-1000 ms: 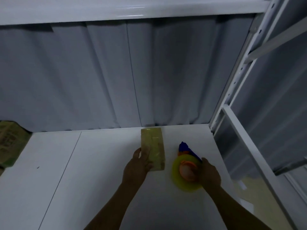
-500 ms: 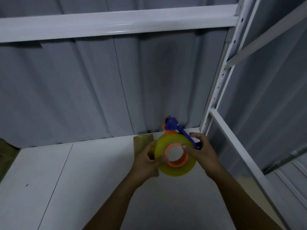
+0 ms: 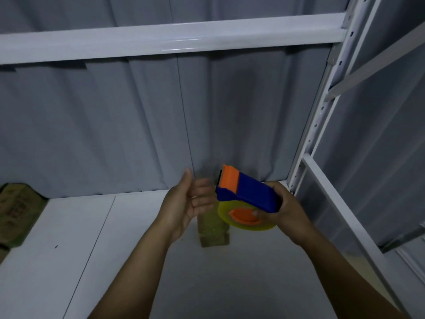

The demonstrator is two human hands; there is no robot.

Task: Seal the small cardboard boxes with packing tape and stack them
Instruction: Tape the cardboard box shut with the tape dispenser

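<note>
A small cardboard box [image 3: 212, 233] lies on the white shelf surface [image 3: 138, 261], its far end hidden behind my hands. My right hand [image 3: 279, 212] grips a tape dispenser [image 3: 247, 194] with a blue body, an orange front edge and a yellow tape roll [image 3: 247, 223] on an orange core, lifted above the box. Just left of the dispenser, my left hand [image 3: 187, 202] is held up with its palm toward it and fingers straight, holding nothing. The fingertips look blurred.
A grey curtain [image 3: 115, 125] hangs behind the shelf. A white beam [image 3: 161, 40] crosses overhead and a white perforated upright [image 3: 315, 125] stands at the right. More cardboard [image 3: 16, 215] lies at the far left edge.
My right hand lifted the tape dispenser off the shelf and turned it so the blue body faces up. My left hand left the box, briefly touched the roll, then came away open.
</note>
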